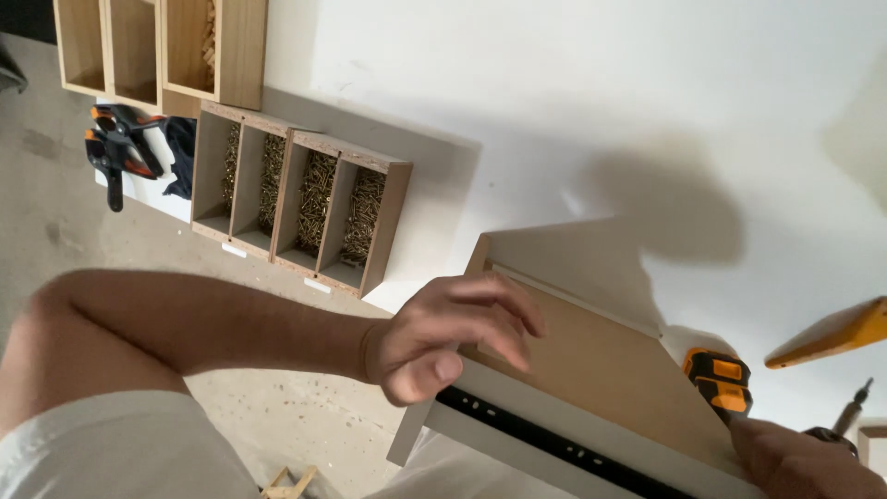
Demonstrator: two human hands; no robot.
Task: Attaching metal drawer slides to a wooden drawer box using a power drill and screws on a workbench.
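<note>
Here, a white desk (pixel 591 102), wide and bare across the top right, carrying everything else. At its left edge, open wooden compartment boxes (pixel 300 208) packed with brass-coloured screws, with paler wooden boxes (pixel 157 46) above them and orange-and-black clamps (pixel 120 148) just beside, over a grey floor (pixel 55 231).

Lower centre, a drawer box (pixel 591 370): white panels around a brown fibreboard bottom, tilted up on edge against the desk, with a black metal slide rail (pixel 554 444) running along its near side panel, small holes showing in the rail.

Left hand (pixel 453 333) laid over the drawer's near corner, grip loosely spread, fingers draped across the brown panel and thumb tucked against the white edge; resting on rather than pinching the board. Bare forearm reaching in from the left, above a white sleeve.

Right hand (pixel 804 462) only partly in view at the bottom right corner, touching the drawer's far end; grip impossible to tell, fingers cut off by the frame. Just above it, an orange-and-black drill (pixel 721 379) behind the drawer's edge, and a drill bit (pixel 850 407) poking up nearby. Farther right, a yellow-orange bar (pixel 832 333), slanted, blurred.
</note>
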